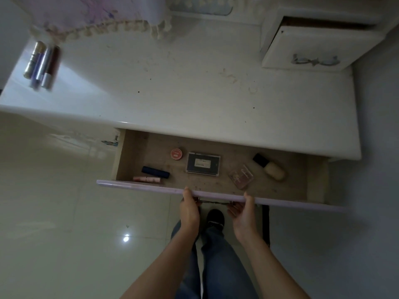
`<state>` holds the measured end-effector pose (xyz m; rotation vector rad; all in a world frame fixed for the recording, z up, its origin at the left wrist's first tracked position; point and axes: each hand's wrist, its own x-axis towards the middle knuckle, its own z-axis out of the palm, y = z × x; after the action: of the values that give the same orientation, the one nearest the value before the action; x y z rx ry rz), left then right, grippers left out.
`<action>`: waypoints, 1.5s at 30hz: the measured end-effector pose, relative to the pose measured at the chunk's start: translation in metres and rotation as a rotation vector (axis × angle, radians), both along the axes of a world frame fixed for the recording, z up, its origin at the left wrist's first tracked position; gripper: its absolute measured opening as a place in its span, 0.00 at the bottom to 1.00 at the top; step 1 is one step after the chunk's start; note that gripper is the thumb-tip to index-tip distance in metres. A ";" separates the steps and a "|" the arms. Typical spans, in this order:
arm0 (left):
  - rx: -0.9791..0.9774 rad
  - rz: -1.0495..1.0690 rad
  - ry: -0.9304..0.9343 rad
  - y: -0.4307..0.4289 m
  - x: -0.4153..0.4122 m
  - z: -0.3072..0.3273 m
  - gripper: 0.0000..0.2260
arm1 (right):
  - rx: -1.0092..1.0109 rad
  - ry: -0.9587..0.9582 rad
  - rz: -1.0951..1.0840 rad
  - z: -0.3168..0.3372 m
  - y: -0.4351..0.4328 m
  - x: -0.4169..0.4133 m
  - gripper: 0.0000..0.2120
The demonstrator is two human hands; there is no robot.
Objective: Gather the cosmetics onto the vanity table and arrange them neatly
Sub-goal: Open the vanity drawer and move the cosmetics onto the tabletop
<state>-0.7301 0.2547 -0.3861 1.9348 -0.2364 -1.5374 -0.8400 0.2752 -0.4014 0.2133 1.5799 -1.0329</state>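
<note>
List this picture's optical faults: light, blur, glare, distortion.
Head view: dim, flat light; the tubes at the vanity table's far left corner and the fringed cloth are blurred; a glare spot shines on the glossy floor; the wide lens seems to bow the table's front edge; the drawer, gripped by the left hand and right hand, looks fairly sharp.

On the tabletop (172,83), a cluster of tubes (42,64) lies at 10 o'clock and a small cabinet (308,48) stands at 2 o'clock. The open drawer (216,194) projects at 6 o'clock. Inside it, the flat case (203,164) is central, with the round tin (176,153) at its 10 o'clock, two tubes (151,172) at 8, the small palette (240,176) at 4 and the brush (269,167) at 3.
</note>
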 end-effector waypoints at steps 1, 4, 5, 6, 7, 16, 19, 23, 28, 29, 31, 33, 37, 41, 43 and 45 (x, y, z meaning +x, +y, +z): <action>-0.012 0.002 -0.004 0.001 0.000 -0.001 0.17 | -0.008 0.003 0.000 -0.002 0.001 0.001 0.10; -0.034 -0.004 -0.030 0.005 0.001 -0.006 0.19 | -0.022 0.006 -0.009 -0.006 0.003 0.001 0.11; -0.041 -0.012 -0.037 0.006 0.001 -0.008 0.19 | -0.027 0.006 -0.005 -0.007 0.004 0.001 0.12; -0.044 -0.021 -0.034 0.008 0.002 -0.010 0.19 | -0.030 0.007 0.001 -0.007 0.004 0.001 0.14; -0.045 -0.028 -0.024 0.009 0.002 -0.011 0.19 | -0.031 0.008 0.006 -0.008 0.004 0.000 0.15; -0.050 -0.026 0.099 0.014 0.004 -0.013 0.18 | -0.050 -0.001 -0.007 -0.013 0.009 0.002 0.20; -0.042 -0.034 0.101 0.014 0.006 -0.016 0.20 | -0.058 0.008 0.003 -0.016 0.010 0.002 0.17; -0.036 -0.042 0.100 0.015 0.007 -0.017 0.22 | -0.065 0.012 -0.003 -0.018 0.012 0.003 0.19; -0.015 -0.051 0.118 0.017 0.009 -0.024 0.24 | -0.073 0.011 -0.006 -0.023 0.013 0.004 0.16; -0.014 -0.053 0.119 0.018 0.010 -0.025 0.24 | -0.072 0.010 -0.011 -0.023 0.014 0.005 0.17; -0.015 -0.058 0.121 0.019 0.011 -0.027 0.23 | -0.077 0.006 -0.030 -0.025 0.014 0.005 0.18; -0.017 -0.055 0.133 0.020 0.012 -0.030 0.20 | -0.087 0.004 -0.039 -0.026 0.015 0.006 0.15; -0.014 -0.066 0.143 0.020 0.012 -0.036 0.18 | -0.097 0.004 -0.037 -0.028 0.015 0.006 0.18; -0.012 -0.067 0.129 0.020 0.012 -0.040 0.22 | -0.092 0.005 -0.060 -0.031 0.014 0.006 0.18; -0.008 -0.058 0.125 0.020 0.011 -0.042 0.22 | -0.085 0.023 -0.048 -0.031 0.013 0.007 0.17; -0.016 -0.066 0.113 0.019 0.010 -0.041 0.21 | -0.081 0.046 -0.030 -0.028 0.013 0.007 0.20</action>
<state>-0.7196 0.2734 -0.4269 1.8371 -0.2651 -1.6763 -0.8333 0.2877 -0.4298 0.1591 1.5771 -1.1301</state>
